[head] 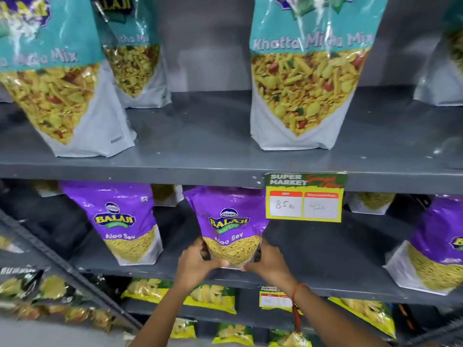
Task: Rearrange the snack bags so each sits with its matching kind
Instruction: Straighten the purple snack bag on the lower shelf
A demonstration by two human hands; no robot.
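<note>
A purple Aloo Sev bag (229, 221) stands upright on the middle grey shelf (313, 254). My left hand (196, 262) grips its lower left corner and my right hand (266, 261) its lower right corner. Another purple Aloo Sev bag (122, 221) stands to its left, and a third (436, 249) at the far right. On the upper shelf (200, 146) stand teal Khatta Mitha Mix bags, one at the left front (57, 78), one behind it (135, 56), and one right of centre (305, 76).
A yellow price tag (304, 197) hangs from the upper shelf's edge, right of the held bag. Yellow-green chip packets (213, 298) fill the lower shelves. A slanted shelf rail (62, 266) runs at the left, with dark packets (22, 284) beyond it.
</note>
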